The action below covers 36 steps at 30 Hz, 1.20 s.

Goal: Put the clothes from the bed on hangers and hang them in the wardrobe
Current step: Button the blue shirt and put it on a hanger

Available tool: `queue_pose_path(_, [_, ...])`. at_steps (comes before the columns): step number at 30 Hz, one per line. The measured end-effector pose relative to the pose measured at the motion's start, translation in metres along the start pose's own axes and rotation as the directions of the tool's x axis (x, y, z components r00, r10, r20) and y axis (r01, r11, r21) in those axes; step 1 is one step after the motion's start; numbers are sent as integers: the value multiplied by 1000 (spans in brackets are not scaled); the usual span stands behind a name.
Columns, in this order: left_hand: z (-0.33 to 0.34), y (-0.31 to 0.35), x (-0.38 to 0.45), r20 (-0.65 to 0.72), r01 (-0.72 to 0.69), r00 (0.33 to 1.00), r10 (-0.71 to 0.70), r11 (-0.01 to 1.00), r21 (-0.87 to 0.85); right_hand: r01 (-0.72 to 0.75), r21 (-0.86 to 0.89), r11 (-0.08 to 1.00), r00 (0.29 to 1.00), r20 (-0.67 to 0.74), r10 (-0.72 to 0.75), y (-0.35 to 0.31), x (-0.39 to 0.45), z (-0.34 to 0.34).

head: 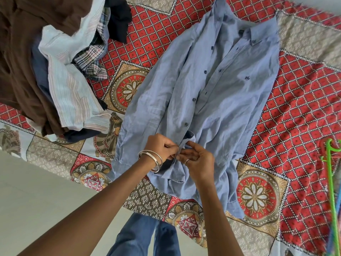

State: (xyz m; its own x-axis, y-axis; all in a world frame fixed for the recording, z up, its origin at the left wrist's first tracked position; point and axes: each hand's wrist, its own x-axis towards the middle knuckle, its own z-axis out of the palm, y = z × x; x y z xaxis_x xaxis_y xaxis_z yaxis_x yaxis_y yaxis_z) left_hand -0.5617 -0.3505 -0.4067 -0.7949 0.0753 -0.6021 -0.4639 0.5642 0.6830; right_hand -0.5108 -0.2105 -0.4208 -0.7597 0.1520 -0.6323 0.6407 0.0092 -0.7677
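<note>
While your left hand (162, 145) curls its fingers tight, thumb and fingertips pinched on the button edge of the blue shirt (212, 93) near its hem, your right hand (198, 160) meets it from the other side, forefinger and thumb closed on the same strip of cloth and the remaining fingers bent loosely beneath, one of them wearing a ring. Both sets of fingertips touch at the placket, so close that the button between them cannot be made out. Beyond your fingers the shirt lies spread flat on the patterned bedspread (295, 100), collar at the far end, front mostly open with dark buttons running away from your grip. Silver bangles (151, 160) sit on your left wrist just behind the pinch. Far to the left of your fingers lies a heap of clothes (60, 61), brown, striped and checked. Well off to the right of them, a green hanger (330, 174) rests on the bedspread at the frame's edge.
</note>
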Motion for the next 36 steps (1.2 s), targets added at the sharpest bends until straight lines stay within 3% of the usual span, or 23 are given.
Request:
queue_pose_path(4, [2, -2, 2, 4, 26, 1000, -25, 999, -32, -7, 3, 1000, 999, -32, 7, -1, -2, 2])
queue_pose_path(9, [6, 1, -4, 89, 66, 995, -52, 986, -155, 23, -74, 997, 982, -183, -36, -2, -1, 7])
queue_pose_path(14, [9, 0, -4, 48, 114, 993, -106, 971, -212, 70, -177, 982, 986, -140, -95, -2, 0, 9])
queue_pose_path(18, [12, -5, -2, -11, 125, 992, -128, 981, -151, 81, -247, 965, 980, -159, -123, -1, -1, 9])
queue_pose_path(25, [16, -13, 7, -90, 70, 993, -71, 997, -13, 21, -108, 994, 982, -185, -41, 3, -1, 14])
queue_pose_path(29, [17, -8, 4, -79, 113, 989, -126, 982, -155, -49, 19, 999, 971, -234, 52, 3, 0, 15])
queue_pose_path(33, [17, -9, 7, -96, 80, 990, -103, 973, -216, 34, -147, 988, 973, -220, -67, -1, 1, 17])
queue_pose_path(36, [15, -12, 11, -108, -22, 994, 15, 997, -69, 84, -248, 965, 978, -165, -127, -3, -1, 20])
